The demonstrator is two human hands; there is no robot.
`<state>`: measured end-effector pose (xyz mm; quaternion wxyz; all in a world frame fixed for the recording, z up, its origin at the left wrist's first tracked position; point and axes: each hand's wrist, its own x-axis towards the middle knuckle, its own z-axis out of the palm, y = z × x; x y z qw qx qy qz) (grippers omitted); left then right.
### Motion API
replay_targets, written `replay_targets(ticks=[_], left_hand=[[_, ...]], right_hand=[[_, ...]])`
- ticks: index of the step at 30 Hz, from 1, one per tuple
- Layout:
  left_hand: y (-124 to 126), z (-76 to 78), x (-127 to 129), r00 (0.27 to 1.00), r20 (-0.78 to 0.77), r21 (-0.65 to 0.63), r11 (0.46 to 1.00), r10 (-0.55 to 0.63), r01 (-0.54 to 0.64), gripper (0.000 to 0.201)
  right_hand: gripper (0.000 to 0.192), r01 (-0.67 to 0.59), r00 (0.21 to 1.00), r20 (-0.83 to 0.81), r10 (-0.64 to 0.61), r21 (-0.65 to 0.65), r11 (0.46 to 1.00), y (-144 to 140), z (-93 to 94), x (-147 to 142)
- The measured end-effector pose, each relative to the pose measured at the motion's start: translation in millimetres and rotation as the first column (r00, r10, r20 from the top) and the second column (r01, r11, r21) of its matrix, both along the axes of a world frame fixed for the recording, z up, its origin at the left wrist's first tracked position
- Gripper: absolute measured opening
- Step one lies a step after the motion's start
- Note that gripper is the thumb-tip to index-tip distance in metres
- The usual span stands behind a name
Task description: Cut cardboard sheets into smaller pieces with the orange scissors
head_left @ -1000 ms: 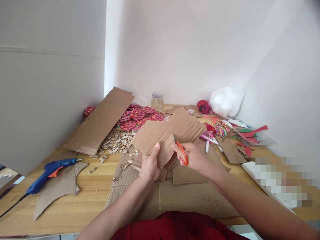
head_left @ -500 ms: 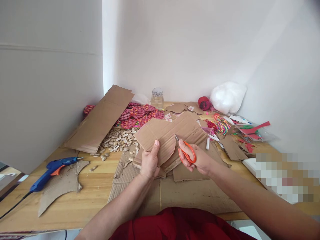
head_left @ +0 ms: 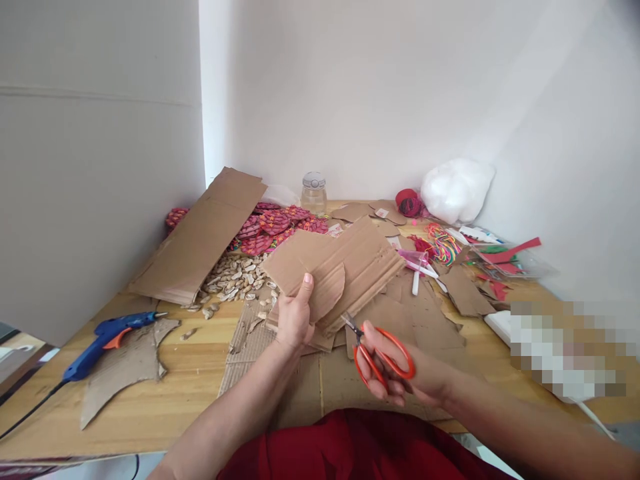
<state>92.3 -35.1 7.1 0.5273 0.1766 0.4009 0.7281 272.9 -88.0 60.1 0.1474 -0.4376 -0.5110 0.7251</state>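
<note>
My left hand (head_left: 294, 316) grips a large piece of brown corrugated cardboard (head_left: 345, 263) with a rounded, cut flap near my thumb, and holds it tilted above the table. Lower and to the right, my right hand (head_left: 400, 373) holds orange-handled scissors (head_left: 376, 350), fingers through the loops, the short blades pointing up-left toward the cardboard's lower edge but apart from it. Flat cardboard sheets (head_left: 400, 320) lie beneath both hands.
A blue glue gun (head_left: 107, 337) lies on a cardboard scrap at the left. A long cardboard panel (head_left: 200, 237) leans at the back left, with pale shells (head_left: 235, 277), pink fabric pieces (head_left: 277, 227), a jar (head_left: 314, 193), a white bag (head_left: 456, 190) and coloured cords (head_left: 440, 247) behind.
My right hand has pulled the scissors out of the cardboard and dropped down toward me. My left hand keeps the cardboard, now slightly lower, with a rounded flap cut free.
</note>
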Motion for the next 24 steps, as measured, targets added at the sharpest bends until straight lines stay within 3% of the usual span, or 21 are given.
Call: replay_targets(ticks=[4,6,11,21,24], left_hand=[[-3.2,3.2,1.8,0.992,0.03,-0.005,0.992,-0.126,0.126,0.045],[-5.1,4.8,3.1,0.989,0.036,-0.001,0.99,-0.141,0.141,0.042],[-5.9,10.1,2.8,0.986,0.055,0.0,0.988,-0.155,0.155,0.04],[-2.4,7.4,1.0,0.991,0.046,-0.041,0.991,-0.122,0.124,0.038],[-1.9,5.9,0.1,0.995,0.007,-0.037,0.994,-0.101,0.101,0.045]], right_hand=[[0.067,0.111,0.994,-0.022,-0.109,0.292,0.95,13.2,17.8,4.2],[0.067,0.119,0.992,-0.014,-0.121,0.34,0.933,29.8,25.1,4.8],[0.069,0.068,0.993,0.07,-0.095,0.317,0.946,53.3,28.1,2.7],[0.069,0.036,0.992,0.105,-0.069,0.291,0.956,54.7,17.8,6.0],[0.071,0.027,0.991,0.119,-0.064,0.289,0.957,57.0,19.4,6.1]])
